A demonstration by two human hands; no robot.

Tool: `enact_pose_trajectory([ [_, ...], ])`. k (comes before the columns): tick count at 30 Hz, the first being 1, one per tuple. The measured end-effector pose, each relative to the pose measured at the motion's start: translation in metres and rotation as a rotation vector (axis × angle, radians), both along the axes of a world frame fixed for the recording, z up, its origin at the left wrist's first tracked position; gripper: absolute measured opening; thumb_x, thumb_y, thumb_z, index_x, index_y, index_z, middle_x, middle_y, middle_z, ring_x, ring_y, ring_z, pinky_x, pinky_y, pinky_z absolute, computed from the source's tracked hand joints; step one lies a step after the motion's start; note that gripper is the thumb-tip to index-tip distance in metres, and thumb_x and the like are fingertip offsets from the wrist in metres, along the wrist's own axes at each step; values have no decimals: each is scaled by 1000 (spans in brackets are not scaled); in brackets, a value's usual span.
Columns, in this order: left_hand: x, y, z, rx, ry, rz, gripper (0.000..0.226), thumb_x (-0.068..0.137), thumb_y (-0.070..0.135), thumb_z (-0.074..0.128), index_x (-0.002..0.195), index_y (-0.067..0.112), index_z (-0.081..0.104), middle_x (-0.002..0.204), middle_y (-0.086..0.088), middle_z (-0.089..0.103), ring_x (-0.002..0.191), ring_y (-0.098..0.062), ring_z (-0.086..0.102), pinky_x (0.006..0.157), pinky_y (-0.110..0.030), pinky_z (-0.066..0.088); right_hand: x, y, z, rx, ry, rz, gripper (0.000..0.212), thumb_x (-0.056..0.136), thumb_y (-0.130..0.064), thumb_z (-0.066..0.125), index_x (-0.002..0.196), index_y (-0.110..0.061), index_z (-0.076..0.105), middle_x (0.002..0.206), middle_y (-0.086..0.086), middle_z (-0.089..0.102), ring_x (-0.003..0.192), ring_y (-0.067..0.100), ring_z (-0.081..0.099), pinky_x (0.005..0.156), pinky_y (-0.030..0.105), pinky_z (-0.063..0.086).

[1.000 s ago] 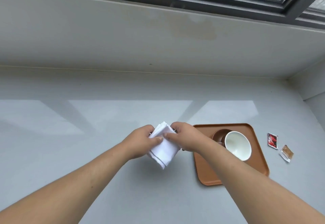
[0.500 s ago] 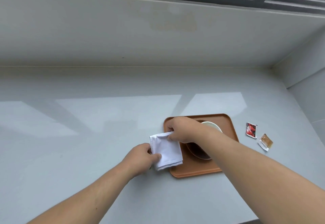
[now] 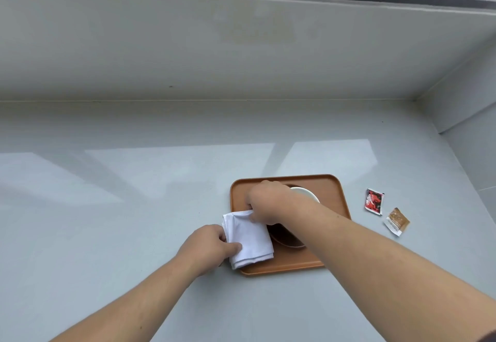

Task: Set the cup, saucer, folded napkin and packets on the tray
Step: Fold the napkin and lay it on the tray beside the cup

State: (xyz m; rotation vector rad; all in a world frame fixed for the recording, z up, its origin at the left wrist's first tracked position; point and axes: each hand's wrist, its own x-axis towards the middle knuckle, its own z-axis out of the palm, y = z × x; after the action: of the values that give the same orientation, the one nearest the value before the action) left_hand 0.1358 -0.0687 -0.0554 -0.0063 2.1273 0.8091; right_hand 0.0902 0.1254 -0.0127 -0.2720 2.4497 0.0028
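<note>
The left hand point(image 3: 208, 246) is reaching in from the lower left, and its fingers point(image 3: 233, 247) are closing on the left edge of the folded white napkin point(image 3: 248, 239), with the thumb pressing on top. The napkin is lying over the front left corner of the brown tray point(image 3: 331, 188), and part of it is hanging past the tray's left rim. The tray is sitting flat on the pale grey surface point(image 3: 107, 220). The right hand point(image 3: 265, 202) is coming across the tray from the right, and its fingers are pinching the far corner of the napkin. Under the right forearm, the dark saucer point(image 3: 285, 238) is resting on the tray, and the white cup point(image 3: 308, 194) is showing only partly behind the hand. To the right, off the tray, a red packet point(image 3: 374, 201) and a brown packet point(image 3: 397, 220) are lying on the surface, near each other.
</note>
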Motion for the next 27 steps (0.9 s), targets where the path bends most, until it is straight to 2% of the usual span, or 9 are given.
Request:
enact_pose_trajectory([
  [3, 2, 2, -4, -18, 26, 8, 33, 77, 43, 72, 79, 13, 61, 68, 1, 63, 56, -18, 55, 58, -33, 42, 1, 0, -3, 7, 38, 35, 16, 92, -30, 62, 98, -18, 70, 103, 4, 66, 97, 27, 54, 72, 36, 37],
  [5, 1, 2, -6, -36, 51, 23, 39, 79, 44, 72, 86, 8, 63, 70, 1, 63, 57, -18, 55, 59, -34, 42, -1, 1, -4, -14, 55, 45, 18, 93, -31, 60, 101, -18, 70, 106, 5, 67, 101, 28, 56, 73, 36, 37],
  [9, -1, 1, -9, -53, 91, 26, 37, 79, 47, 72, 81, 12, 61, 70, 3, 62, 57, -17, 55, 58, -34, 43, -5, 1, -4, -22, 53, 44, 18, 93, -29, 58, 101, -18, 70, 103, 4, 69, 98, 28, 59, 71, 35, 39],
  [14, -6, 0, -9, -92, 156, 18, 30, 78, 45, 72, 74, 20, 55, 69, 6, 63, 59, -14, 54, 54, -31, 39, -7, -1, -2, -11, 91, 87, 14, 93, -28, 59, 100, -19, 67, 101, 3, 68, 91, 25, 52, 72, 34, 34],
  [16, -7, 0, -9, -96, 147, 19, 32, 75, 45, 73, 71, 21, 51, 66, 7, 59, 56, -14, 51, 53, -30, 37, -7, -2, -1, 25, 90, 122, 13, 93, -30, 60, 100, -21, 67, 98, 1, 66, 95, 25, 53, 75, 35, 34],
  [19, -6, 3, -10, -119, 136, -16, 36, 73, 47, 74, 69, 22, 48, 65, 8, 56, 54, -13, 48, 51, -29, 35, -6, -1, -1, 97, 84, 174, 8, 94, -30, 59, 90, -24, 60, 89, -2, 56, 100, 24, 52, 78, 36, 35],
  [23, -1, 13, -9, -148, 151, -70, 37, 72, 51, 75, 68, 25, 49, 65, 6, 58, 55, -12, 51, 50, -29, 35, -3, 0, -4, 153, 41, 173, 30, 95, -27, 54, 68, -25, 40, 89, -3, 50, 102, 25, 47, 84, 39, 32],
  [27, 2, 23, -6, -200, 188, -104, 38, 73, 54, 74, 68, 26, 49, 67, 8, 59, 59, -10, 53, 50, -29, 35, -3, 4, -5, 216, -14, 174, 32, 94, -26, 54, 67, -26, 38, 92, -4, 50, 110, 25, 48, 91, 40, 35],
])
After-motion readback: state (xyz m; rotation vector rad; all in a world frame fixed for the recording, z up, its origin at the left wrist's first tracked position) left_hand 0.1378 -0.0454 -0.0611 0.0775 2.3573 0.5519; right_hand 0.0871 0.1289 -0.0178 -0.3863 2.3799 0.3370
